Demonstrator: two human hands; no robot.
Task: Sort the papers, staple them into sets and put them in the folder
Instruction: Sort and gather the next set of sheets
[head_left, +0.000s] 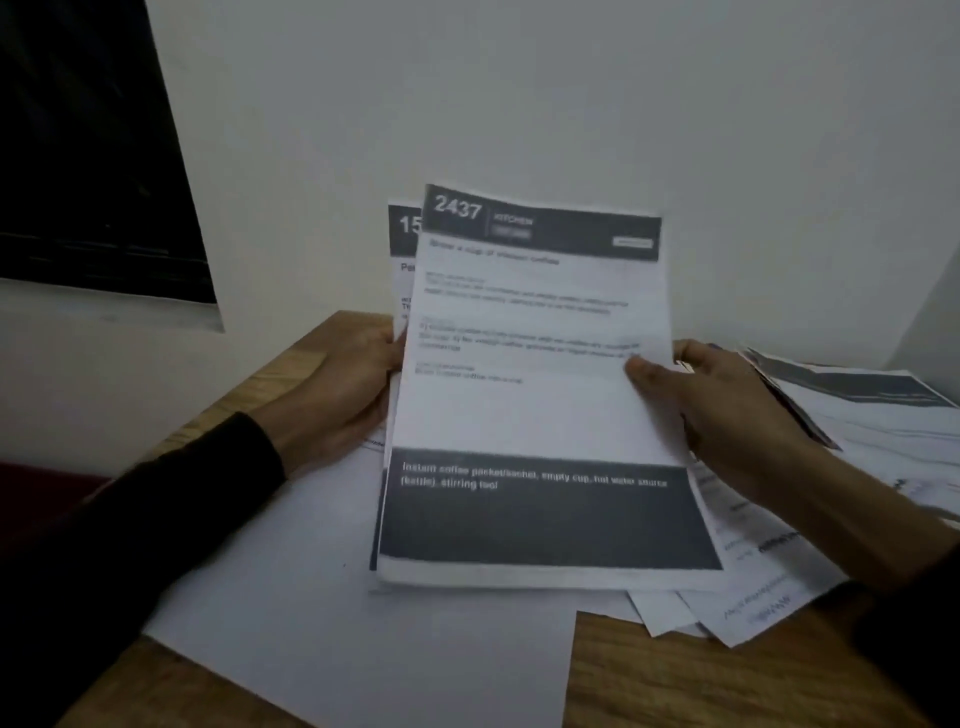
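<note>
Both hands are on the stack of papers, lifted and tilted up toward the camera above the wooden table. The right hand pinches the stack's right edge, thumb laid flat across the front sheet, the other fingers tucked behind and out of sight. The left hand clasps the left edge, fingers curled around the back, thumb side hidden by the sheets. The front sheet reads 2437 in its dark header, and a second sheet peeks out behind it at the upper left, slightly fanned. Both forearms come in from the bottom corners in dark sleeves, wrists angled inward toward the stack. Below the stack a blank white sheet lies flat on the table. To the stack's right, loose printed pages are scattered on the table, some overlapping, a few poking out under the stack's lower right corner.
</note>
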